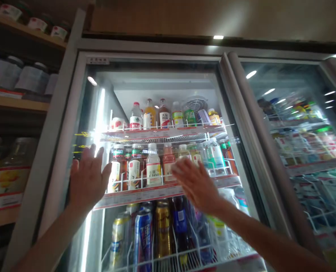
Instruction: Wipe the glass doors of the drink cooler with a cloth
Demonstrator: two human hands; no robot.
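Note:
A glass door [230, 124] of a drinks fridge fills the middle of the view. My left hand [87, 181] is raised in front of the glass near the door's left edge, fingers spread and flat, holding nothing. My right hand [197, 183] reaches to the middle shelf level, fingers stretched out, slightly smeared by motion. Behind the glass, the middle shelf [156, 192] carries several bottles, among them one with a white label [153, 166]. Cans [142, 234] stand on the shelf below.
A top shelf [162, 133] holds more bottles under a fan grille [195, 102]. A second fridge door [298, 151] stands to the right. Wooden shelves [17, 104] with jars line the wall on the left.

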